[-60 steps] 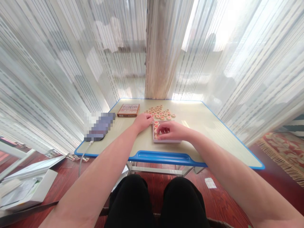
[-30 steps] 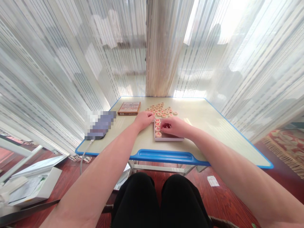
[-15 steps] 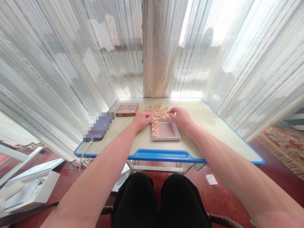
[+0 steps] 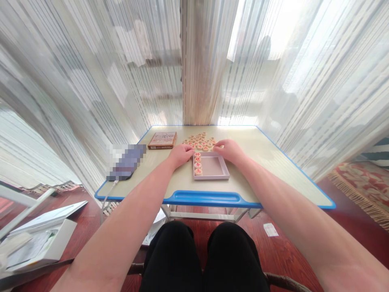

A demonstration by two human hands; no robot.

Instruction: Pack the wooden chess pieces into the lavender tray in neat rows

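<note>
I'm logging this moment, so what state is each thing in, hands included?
Tray: open-topped, lying flat
Lined-up pieces: four, face up, in the tray's left side
Loose pieces: clustered beyond the tray
Printed box: flat, printed side up
Device: blurred, cable plugged in
Curtains: drawn across
White box: open, contents showing
Left hand: by the tray's far left corner, grip unclear
Right hand: at a piece, grip unclear

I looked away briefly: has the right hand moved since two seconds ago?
Yes: the right hand has gone from over the open box to its far right corner.
</note>
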